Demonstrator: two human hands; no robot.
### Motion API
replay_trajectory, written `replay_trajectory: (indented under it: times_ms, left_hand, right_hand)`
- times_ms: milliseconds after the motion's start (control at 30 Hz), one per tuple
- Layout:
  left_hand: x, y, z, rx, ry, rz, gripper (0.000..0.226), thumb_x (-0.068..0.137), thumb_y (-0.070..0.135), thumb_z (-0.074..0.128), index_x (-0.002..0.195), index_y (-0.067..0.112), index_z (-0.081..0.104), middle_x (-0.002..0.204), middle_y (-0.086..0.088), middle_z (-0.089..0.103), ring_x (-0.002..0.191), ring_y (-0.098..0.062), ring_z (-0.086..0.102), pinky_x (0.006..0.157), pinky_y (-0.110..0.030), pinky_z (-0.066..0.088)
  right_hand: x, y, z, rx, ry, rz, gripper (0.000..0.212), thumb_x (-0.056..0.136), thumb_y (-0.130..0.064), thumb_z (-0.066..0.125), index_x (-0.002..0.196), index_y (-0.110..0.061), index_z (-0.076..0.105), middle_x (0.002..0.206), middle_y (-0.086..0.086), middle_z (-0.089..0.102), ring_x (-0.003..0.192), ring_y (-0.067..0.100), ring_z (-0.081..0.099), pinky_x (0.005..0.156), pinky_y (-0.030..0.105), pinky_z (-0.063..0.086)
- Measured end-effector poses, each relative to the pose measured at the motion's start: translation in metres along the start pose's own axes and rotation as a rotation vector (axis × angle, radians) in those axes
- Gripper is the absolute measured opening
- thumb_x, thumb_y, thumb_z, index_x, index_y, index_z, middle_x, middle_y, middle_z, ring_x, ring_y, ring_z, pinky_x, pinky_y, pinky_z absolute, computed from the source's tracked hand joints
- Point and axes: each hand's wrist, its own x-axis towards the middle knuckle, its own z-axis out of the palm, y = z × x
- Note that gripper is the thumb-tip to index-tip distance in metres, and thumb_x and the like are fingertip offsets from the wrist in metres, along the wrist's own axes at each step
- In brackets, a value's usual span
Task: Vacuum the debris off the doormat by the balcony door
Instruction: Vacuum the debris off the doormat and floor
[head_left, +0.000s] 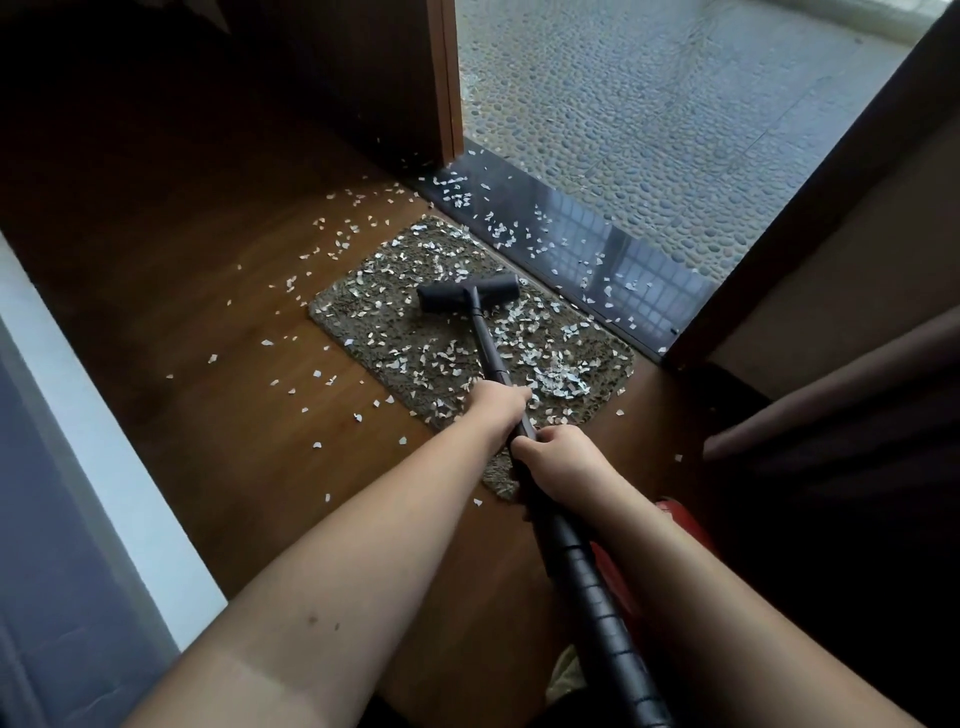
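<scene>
Both hands — left hand (501, 397), right hand (558, 452) — fingers curled tight round the vacuum wand (488, 348).

The hose (597, 613) runs off the bottom edge, vacuum body unseen.

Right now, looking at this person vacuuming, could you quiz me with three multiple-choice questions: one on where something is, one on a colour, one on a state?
1. Where does the vacuum head rest?
A. on the doormat
B. on the pebbled balcony
C. on the bare wood floor

2. What colour are the scattered scraps?
A. red
B. white
C. green

3. How is the wand held?
A. left hand only
B. right hand only
C. both hands

Answers: 1 A, the head sits on the mat's far part. 2 B, the scraps are pale white. 3 C, the left hand and right hand both grip it.
</scene>
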Motion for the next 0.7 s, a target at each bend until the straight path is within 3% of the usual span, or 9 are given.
replay_trajectory:
  times_ms: [167,300,433,533,700]
  left_hand:
    - [-0.019,-0.012,0.003,0.002,0.017,0.008,0.041,0.085,0.028,0.070,0.115,0.002,0.061,0.112,-0.014,0.066,0.093,-0.029,0.066,0.077,-0.032,0.053]
    - [-0.026,-0.032,0.015,-0.045,-0.019,-0.003,0.039,0.072,0.031,0.071,0.097,0.004,0.057,0.107,-0.023,0.068,0.090,-0.038,0.071,0.082,-0.048,0.059]
    - [-0.051,-0.048,0.007,-0.021,-0.015,0.024,0.038,0.085,0.027,0.070,0.111,0.001,0.062,0.107,-0.016,0.068,0.097,-0.034,0.069,0.084,-0.037,0.057]
    - [-0.064,-0.062,0.001,-0.113,-0.041,0.014,0.041,0.082,0.021,0.072,0.112,-0.004,0.060,0.106,-0.020,0.068,0.092,-0.037,0.071,0.084,-0.046,0.059]
    - [-0.081,-0.083,-0.007,-0.150,-0.053,-0.010,0.038,0.081,0.016,0.071,0.111,-0.004,0.058,0.104,-0.022,0.066,0.090,-0.039,0.071,0.082,-0.050,0.059]
  right_hand:
    - [-0.014,0.017,-0.001,-0.005,0.020,-0.004,0.017,0.086,-0.013,0.052,0.069,-0.011,0.053,0.065,0.011,0.062,0.061,0.034,0.066,0.062,0.047,0.057]
    - [-0.034,0.037,0.007,-0.029,0.044,-0.025,0.012,0.082,-0.017,0.055,0.070,-0.016,0.055,0.065,0.008,0.064,0.064,0.036,0.070,0.060,0.048,0.058]
    - [-0.051,0.046,0.016,-0.004,0.052,-0.005,0.013,0.084,-0.016,0.055,0.072,-0.015,0.055,0.070,0.011,0.066,0.062,0.035,0.069,0.058,0.045,0.057]
    - [-0.064,0.051,0.025,0.003,0.060,0.017,0.012,0.083,-0.018,0.057,0.078,-0.008,0.060,0.079,0.017,0.068,0.070,0.038,0.071,0.063,0.049,0.059]
    - [-0.085,0.060,0.043,0.052,0.039,0.050,0.011,0.086,-0.014,0.055,0.083,-0.004,0.057,0.075,0.017,0.063,0.050,0.030,0.063,0.042,0.032,0.052]
